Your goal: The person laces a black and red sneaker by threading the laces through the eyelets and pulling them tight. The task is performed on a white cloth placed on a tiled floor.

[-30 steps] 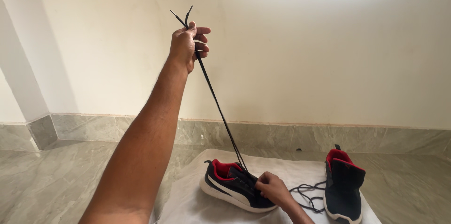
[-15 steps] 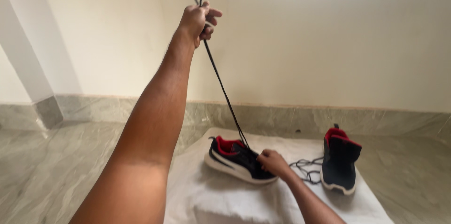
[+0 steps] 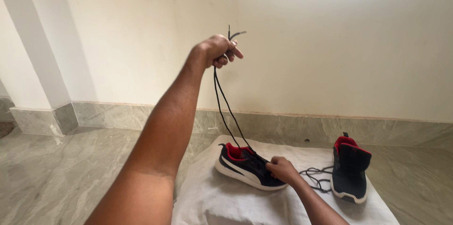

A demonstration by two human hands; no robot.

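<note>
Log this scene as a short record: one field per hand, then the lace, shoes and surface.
left hand: raised, fist shut on both ends of the lace
right hand: resting on the near shoe
lace: black, two strands running from the fist down to the near shoe
near shoe: dark with red lining and white sole, lying on the cloth
far shoe: upright at the right, a loose lace beside it
cloth: white, spread on the marble floor

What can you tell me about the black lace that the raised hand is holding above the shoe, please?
The black lace is a thin flat cord, seemingly woven. Both its ends poke up out of the left hand, which grips it overhead. Two strands run down, slightly slack and parted, to the dark shoe with red lining on the white cloth. The right hand presses on that shoe's front.
</note>
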